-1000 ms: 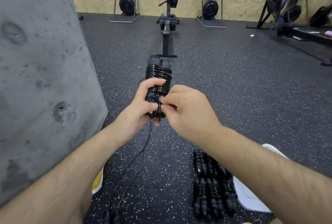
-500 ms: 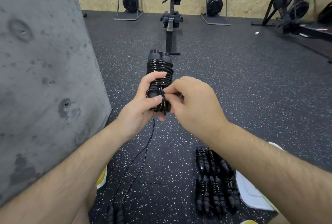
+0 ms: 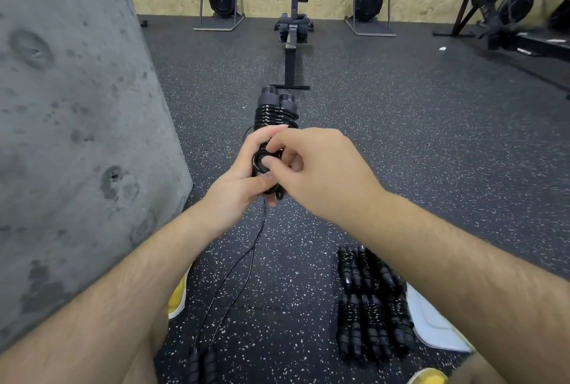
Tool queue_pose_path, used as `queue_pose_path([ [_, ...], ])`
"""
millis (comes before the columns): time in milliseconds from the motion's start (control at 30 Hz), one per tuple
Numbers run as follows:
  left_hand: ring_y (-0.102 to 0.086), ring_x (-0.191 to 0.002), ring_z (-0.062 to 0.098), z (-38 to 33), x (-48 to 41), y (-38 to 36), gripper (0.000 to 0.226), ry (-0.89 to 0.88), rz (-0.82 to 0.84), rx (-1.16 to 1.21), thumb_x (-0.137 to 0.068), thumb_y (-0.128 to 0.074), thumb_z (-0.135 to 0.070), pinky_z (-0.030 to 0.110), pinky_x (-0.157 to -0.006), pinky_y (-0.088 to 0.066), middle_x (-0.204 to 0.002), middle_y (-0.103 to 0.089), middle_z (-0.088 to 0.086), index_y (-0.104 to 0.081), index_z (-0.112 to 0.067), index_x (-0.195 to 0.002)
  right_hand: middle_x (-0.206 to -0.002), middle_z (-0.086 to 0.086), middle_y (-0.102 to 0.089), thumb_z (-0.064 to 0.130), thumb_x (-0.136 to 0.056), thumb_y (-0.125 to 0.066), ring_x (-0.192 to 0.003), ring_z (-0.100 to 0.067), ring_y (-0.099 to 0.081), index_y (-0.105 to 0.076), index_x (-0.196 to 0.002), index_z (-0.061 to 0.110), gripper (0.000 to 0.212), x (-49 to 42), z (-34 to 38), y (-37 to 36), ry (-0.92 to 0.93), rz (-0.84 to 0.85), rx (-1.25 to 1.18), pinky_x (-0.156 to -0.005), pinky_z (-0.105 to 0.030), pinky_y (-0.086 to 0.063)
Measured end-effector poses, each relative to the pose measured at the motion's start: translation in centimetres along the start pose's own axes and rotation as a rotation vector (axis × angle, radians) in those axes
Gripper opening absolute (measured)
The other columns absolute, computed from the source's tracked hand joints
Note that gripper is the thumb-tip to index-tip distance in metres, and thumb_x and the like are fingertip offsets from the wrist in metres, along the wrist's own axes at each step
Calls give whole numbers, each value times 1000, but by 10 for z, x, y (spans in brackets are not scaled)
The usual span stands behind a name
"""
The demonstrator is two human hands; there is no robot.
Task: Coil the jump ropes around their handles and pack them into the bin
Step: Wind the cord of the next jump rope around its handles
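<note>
In the middle of the frame, a jump rope is held up off the floor, its two handles side by side and pointing away, with the cord wound round them in tight turns. The left hand has its grip curled round the lower part of the bundle. The right hand pinches the last small loop of cord at the near end, thumb and fingertips pressed together on it. This rope looks nearly done, with only its tail end left to tuck in.

Below the hands, a second rope runs uncoiled down the frame to its own handles at the bottom edge. Its far end is hidden behind the hands. It has yet to be wound.

At the lower right, a pile of coiled ropes lies in two rows on the floor, just beside a white thing that I cannot identify. No bin shows, so the packing seems not yet begun.

A concrete pillar fills the left side, and a rowing machine stands at the top centre.
</note>
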State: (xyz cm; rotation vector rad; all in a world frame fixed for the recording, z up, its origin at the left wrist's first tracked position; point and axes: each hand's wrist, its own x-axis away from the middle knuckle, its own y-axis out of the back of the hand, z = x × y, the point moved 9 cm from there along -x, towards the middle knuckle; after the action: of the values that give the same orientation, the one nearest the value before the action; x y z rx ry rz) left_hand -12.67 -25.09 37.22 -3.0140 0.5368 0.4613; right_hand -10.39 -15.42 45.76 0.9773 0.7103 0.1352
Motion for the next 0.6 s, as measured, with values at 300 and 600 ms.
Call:
queue_pose_path([
  [300, -55, -83, 17, 5, -4, -1, 60, -9, 22, -47, -93, -57, -11, 36, -65, -48, -110, -59, -10, -46, -52, -136, -82, 3, -64, 18, -84, -61, -69, -31, -61, -65, -95, 21, 11, -6, 19, -7, 250, -1, 313, -55, -34, -45],
  [600, -61, -79, 8, 12, -5, -12, 59, 61, 64, -7, -87, -54, -3, 32, -65, -47, -95, -62, -13, -35, -32, -135, -76, -5, -64, 21, -79, -54, -63, -29, -62, -61, -86, 11, 15, -12, 15, -11, 264, -26, 443, -51, -30, -26],
])
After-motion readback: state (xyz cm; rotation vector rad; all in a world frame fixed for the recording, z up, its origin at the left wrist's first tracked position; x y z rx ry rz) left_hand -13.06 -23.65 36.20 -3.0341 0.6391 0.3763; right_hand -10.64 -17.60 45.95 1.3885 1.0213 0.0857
